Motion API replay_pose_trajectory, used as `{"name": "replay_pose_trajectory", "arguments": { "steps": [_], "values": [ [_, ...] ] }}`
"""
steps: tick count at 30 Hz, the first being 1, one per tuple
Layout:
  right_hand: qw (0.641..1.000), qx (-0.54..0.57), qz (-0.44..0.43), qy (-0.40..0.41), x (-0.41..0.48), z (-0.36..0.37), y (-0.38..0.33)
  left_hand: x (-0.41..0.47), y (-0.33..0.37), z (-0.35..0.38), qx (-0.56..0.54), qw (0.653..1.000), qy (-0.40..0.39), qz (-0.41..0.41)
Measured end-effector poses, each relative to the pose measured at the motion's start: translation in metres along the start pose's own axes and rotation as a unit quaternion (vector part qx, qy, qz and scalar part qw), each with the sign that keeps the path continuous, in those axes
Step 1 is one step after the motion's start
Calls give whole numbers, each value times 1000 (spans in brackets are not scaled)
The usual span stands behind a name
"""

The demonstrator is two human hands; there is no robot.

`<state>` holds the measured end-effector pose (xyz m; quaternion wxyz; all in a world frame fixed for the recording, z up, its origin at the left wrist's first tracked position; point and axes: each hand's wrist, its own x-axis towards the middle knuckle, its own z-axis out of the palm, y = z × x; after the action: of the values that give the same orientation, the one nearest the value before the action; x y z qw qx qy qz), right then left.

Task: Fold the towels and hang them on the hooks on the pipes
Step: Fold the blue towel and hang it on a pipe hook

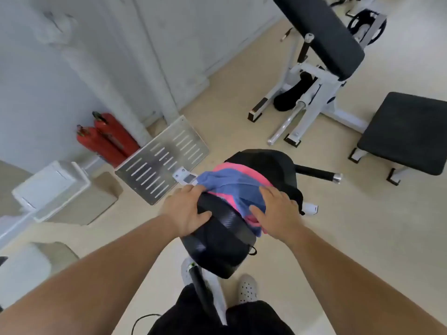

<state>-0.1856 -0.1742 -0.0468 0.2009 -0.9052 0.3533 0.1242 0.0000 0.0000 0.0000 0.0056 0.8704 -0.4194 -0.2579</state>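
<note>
In the middle of the view, on top of a black padded seat [225, 240] of a gym machine, a blue towel [229, 187] and a pink towel [242, 171], bunched together and not folded. Pink partly under the blue, showing at the far side and again at the near right edge.

On the left side of the seat, the left hand [187, 209], laid down with the thumb spread over the black pad and the fingers straight, reaching to the near-left edge of the blue towel; relaxed, closed around nothing. On the right side of the heap, the right hand [275, 211], flat, fingers stretched forward on the blue cloth, thumb pointing left across blue and pink (no pinch to see, only pressing from above). Both forearms bare.

Behind the seat, to the right, a black handle [316, 174] with a chrome end. On the floor to the left, a slotted metal plate [162, 163], and just beside it two red fire extinguishers [108, 139] near the wall. Farther right, a white-framed bench [321, 32] with a long black pad, and a low black stool [406, 131]. At the bottom, black shorts [254, 317] and a white perforated shoe [248, 288].
</note>
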Motion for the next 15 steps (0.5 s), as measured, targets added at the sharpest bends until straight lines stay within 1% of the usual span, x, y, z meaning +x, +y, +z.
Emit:
{"name": "replay_pose_trajectory", "arguments": {
  "steps": [3, 7, 11, 14, 15],
  "values": [
    [999, 34, 20, 14, 23, 7, 13, 41, 16, 5, -49, 998, -9, 26],
    [997, 66, 32, 24, 42, 21, 23, 89, 32, 18, -73, 995, -54, 31],
    [994, 82, 45, 52, 53, 29, 26, 122, 43, 35, -61, 994, -78, 42],
    [993, 77, 57, 64, 58, 32, 27, 135, 52, 44, -20, 992, -107, 63],
    [993, 78, 56, 68, 58, 34, 28, 138, 54, 48, -9, 992, -103, 70]
  ]
}}
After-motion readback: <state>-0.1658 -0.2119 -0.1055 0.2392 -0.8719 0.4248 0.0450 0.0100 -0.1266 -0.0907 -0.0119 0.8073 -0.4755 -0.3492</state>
